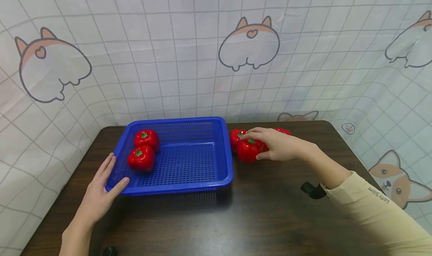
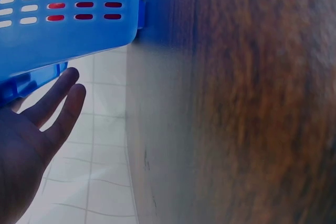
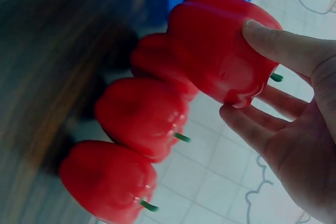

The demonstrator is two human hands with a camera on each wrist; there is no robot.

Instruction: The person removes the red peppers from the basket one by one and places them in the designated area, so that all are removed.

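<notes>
My right hand (image 1: 280, 145) grips a red bell pepper (image 1: 247, 151) with a green stem, thumb on one side and fingers on the other. In the right wrist view this pepper (image 3: 220, 45) is raised beside several more red bell peppers (image 3: 142, 114) standing in a row. Over at the left, the blue plastic basket (image 1: 179, 187) has my left hand (image 1: 96, 196) against its near left corner, fingers straight and thumb by the front rim. Two red bell peppers (image 1: 141, 159) sit inside the basket at its left end.
A dark wooden table (image 1: 189, 226) carries everything. Behind it and at both sides hangs a white gridded cloth (image 1: 189, 68) with cartoon dogs. A black piece (image 1: 313, 190) sticks out by the right sleeve.
</notes>
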